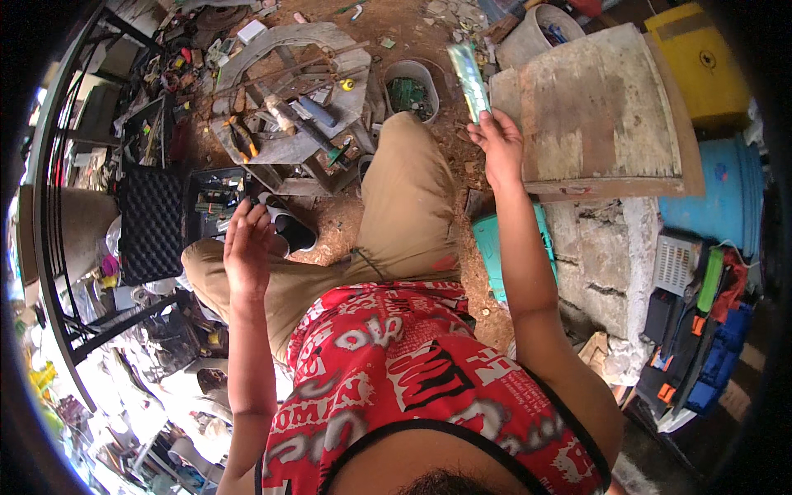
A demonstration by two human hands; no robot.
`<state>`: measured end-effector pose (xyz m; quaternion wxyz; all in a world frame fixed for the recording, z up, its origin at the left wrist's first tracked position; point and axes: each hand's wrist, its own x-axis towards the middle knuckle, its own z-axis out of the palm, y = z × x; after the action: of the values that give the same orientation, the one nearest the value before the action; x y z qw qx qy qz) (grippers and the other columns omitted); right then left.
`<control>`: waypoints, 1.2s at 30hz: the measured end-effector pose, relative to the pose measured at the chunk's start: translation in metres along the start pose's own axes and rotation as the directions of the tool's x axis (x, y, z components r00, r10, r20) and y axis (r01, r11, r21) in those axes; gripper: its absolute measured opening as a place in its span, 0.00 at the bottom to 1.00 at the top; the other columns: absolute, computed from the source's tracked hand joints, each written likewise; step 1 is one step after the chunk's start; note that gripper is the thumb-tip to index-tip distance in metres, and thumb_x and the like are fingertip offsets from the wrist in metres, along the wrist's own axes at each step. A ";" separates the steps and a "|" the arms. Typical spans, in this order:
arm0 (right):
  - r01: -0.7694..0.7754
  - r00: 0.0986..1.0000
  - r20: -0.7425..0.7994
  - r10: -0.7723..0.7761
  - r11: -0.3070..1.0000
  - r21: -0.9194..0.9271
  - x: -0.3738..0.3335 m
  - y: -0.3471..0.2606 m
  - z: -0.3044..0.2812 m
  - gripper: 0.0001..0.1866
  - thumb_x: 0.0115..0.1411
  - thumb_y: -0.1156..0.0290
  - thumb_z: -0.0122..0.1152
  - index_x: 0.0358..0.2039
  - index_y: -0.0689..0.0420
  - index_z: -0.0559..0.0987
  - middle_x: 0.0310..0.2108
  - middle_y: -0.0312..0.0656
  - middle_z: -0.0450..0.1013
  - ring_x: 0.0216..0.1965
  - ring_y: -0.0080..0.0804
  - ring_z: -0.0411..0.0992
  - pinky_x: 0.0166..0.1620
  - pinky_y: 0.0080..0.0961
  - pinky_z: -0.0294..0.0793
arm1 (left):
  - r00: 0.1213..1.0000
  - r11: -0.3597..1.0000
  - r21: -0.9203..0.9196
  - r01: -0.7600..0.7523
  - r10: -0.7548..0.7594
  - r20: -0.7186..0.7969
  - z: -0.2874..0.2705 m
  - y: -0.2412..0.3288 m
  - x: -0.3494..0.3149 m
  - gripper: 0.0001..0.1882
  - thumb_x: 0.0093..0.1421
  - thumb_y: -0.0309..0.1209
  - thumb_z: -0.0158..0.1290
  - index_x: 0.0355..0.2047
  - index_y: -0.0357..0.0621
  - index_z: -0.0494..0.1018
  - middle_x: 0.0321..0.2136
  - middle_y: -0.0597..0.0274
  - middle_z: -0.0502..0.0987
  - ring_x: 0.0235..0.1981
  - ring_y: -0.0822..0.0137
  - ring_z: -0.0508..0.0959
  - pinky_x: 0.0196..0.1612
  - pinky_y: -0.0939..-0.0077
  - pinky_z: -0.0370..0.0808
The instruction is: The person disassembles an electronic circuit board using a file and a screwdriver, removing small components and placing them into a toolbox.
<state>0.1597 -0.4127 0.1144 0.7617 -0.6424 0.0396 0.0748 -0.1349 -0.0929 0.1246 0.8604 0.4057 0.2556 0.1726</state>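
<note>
My right hand (497, 139) is raised at the right of my knee, its fingers closed on the lower end of a long, shiny greenish strip (469, 78). Whether it is a circuit board or a packet, I cannot tell. Above my bent left leg hovers my left hand (247, 243), its fingers curled together; a small dark thing may be at the tips. Just beyond it lies an open black case (153, 224) with foam in its lid and green and dark pieces inside. A pale bucket (411, 89) holding green circuit boards stands past my right knee.
A low wooden stand (351, 70) carries pliers (242, 140), a blue-handled tool (318, 111) and a yellow tape measure (347, 84). At right are a wooden board (594, 107), a teal case (495, 247) and a blue drum (718, 194). A black metal frame (54, 206) edges the left.
</note>
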 end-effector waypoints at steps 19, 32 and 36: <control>-0.475 0.878 -0.194 0.438 0.743 -0.472 0.112 0.225 -0.034 0.17 0.57 0.63 0.63 0.41 0.64 0.81 0.34 0.43 0.79 0.34 0.43 0.77 0.37 0.36 0.74 | 1.000 0.999 -0.049 -0.016 0.017 0.009 0.007 0.005 0.011 0.19 0.69 0.33 0.42 0.58 0.43 0.62 0.46 0.58 0.74 0.44 0.67 0.74 0.50 0.69 0.71; 0.320 0.713 0.391 0.582 0.226 -0.920 -0.076 0.352 -0.262 0.24 0.45 0.60 0.64 0.41 0.60 0.79 0.35 0.56 0.77 0.40 0.52 0.76 0.45 0.43 0.74 | 0.922 0.915 0.119 -0.386 0.388 0.009 -0.087 0.107 -0.026 0.19 0.68 0.33 0.42 0.56 0.37 0.64 0.43 0.57 0.72 0.45 0.66 0.73 0.53 0.70 0.70; -0.180 0.705 0.070 0.706 0.274 -0.945 -0.119 0.317 -0.245 0.23 0.46 0.61 0.64 0.41 0.60 0.79 0.35 0.56 0.77 0.40 0.51 0.76 0.45 0.43 0.74 | 0.780 0.836 0.447 -0.319 0.500 -0.377 -0.136 0.155 -0.032 0.19 0.67 0.33 0.46 0.56 0.37 0.66 0.44 0.53 0.76 0.48 0.64 0.75 0.53 0.68 0.72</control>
<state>-0.0007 -0.6093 -0.2170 0.2270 -0.8581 -0.0117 0.4604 -0.2537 0.0687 0.1827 0.6209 0.5465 0.3910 0.4036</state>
